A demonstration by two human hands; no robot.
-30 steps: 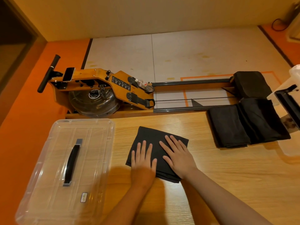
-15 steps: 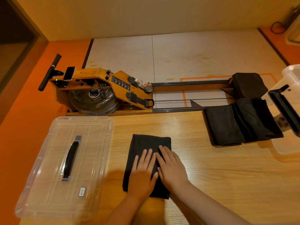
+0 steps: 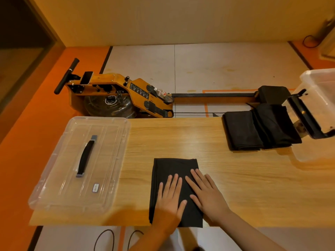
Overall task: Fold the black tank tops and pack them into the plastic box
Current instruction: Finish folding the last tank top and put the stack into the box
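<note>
A folded black tank top (image 3: pixel 174 171) lies as a tall rectangle at the near edge of the wooden table (image 3: pixel 235 187). My left hand (image 3: pixel 170 198) and my right hand (image 3: pixel 206 194) rest flat on its lower half, fingers spread, palms down, gripping nothing. Two more folded black tank tops (image 3: pixel 261 129) lie side by side at the table's far right. The clear plastic box (image 3: pixel 320 98) stands open at the right edge, partly cut off. Its clear lid (image 3: pixel 79 165) with a black handle lies flat on the table's left end.
A wooden rowing machine (image 3: pixel 116 95) stands on the floor just beyond the table, its black seat (image 3: pixel 272 95) at the right. A black bracket (image 3: pixel 306 118) sits against the box. Cables (image 3: pixel 105 240) lie on the floor below the near edge.
The tank top has turned from a slanted lie to square with the table edge and slid nearer to me. Both hands moved down onto its lower half.
</note>
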